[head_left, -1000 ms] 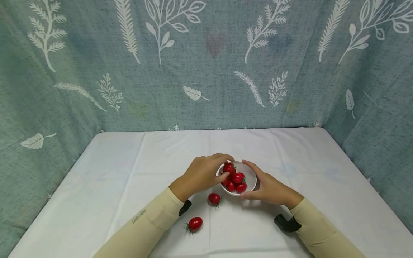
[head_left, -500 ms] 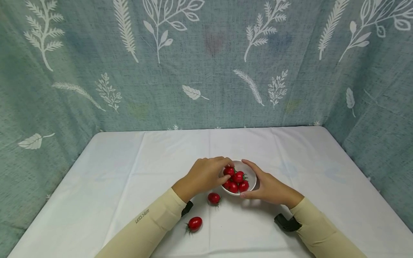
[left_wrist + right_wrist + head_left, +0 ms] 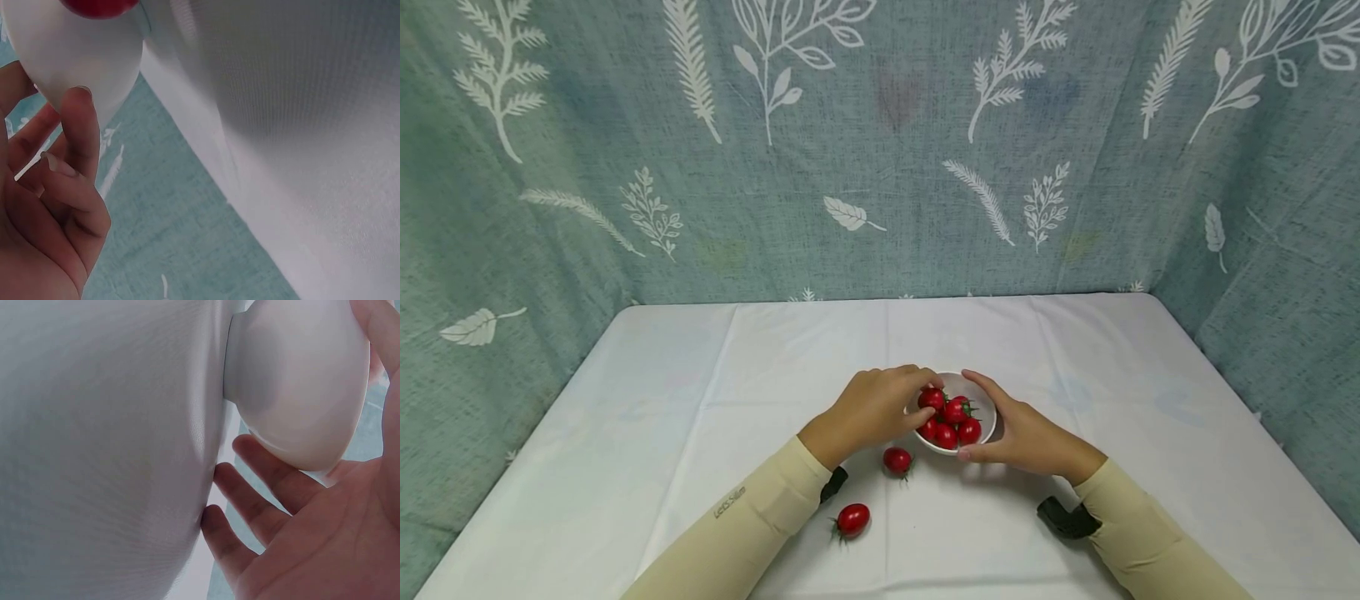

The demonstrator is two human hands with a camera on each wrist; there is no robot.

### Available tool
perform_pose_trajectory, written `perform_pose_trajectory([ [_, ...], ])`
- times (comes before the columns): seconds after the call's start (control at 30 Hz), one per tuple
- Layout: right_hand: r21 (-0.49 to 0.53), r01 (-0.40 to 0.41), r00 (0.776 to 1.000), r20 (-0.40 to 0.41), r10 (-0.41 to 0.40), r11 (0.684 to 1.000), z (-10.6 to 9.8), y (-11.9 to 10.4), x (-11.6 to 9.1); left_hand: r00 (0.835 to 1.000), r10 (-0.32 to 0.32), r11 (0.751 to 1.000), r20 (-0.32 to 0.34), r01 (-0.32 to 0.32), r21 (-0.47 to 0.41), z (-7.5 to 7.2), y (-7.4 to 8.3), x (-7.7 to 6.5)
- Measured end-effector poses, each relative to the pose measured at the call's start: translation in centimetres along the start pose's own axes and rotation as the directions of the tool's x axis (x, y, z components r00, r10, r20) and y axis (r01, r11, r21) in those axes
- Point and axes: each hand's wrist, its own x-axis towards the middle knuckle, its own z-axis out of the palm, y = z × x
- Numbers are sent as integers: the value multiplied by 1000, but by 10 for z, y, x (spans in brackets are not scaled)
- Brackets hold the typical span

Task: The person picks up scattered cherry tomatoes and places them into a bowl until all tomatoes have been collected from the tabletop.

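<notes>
The left hand [image 3: 872, 408] reaches over the near rim of the white bowl [image 3: 986, 414], its curled fingertips on a red tomato [image 3: 932, 398] at the top of the pile inside, though whether it truly pinches that tomato I cannot tell. The right hand [image 3: 1026, 433] cups the bowl's far side, thumb on the rim and fingers wrapped loosely around the wall. Two more tomatoes lie on the white counter [image 3: 700, 400] beside the left wrist, one [image 3: 897, 460] just under the palm and another [image 3: 853, 520] nearer the sleeve.
</notes>
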Motion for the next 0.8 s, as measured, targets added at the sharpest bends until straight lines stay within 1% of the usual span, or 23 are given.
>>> perform_pose_trajectory([
  [0.23, -12, 6, 1000, -6, -6, 1000, 0, -1, 0, 998, 21, 1000, -61, -19, 24, -4, -3, -8],
  [0.4, -6, 1, 1000, -3, -1, 1000, 0, -1, 0, 996, 14, 1000, -85, -13, 14, -9, -3, -16],
  [0.53, -3, 2, 1000, -6, -2, 1000, -1, -2, 0, 995, 10, 1000, -94, -8, 17, -11, -2, -23],
  [0.63, -6, 2, 1000, -9, -2, 1000, -1, -2, 0, 995, 25, 1000, -101, -24, 14, -13, -2, -29],
  [0.8, -11, -12, 1000, -9, 12, 1000, 0, -1, -1, 996, 65, 996, -65, -69, -64, -15, -5, -37],
])
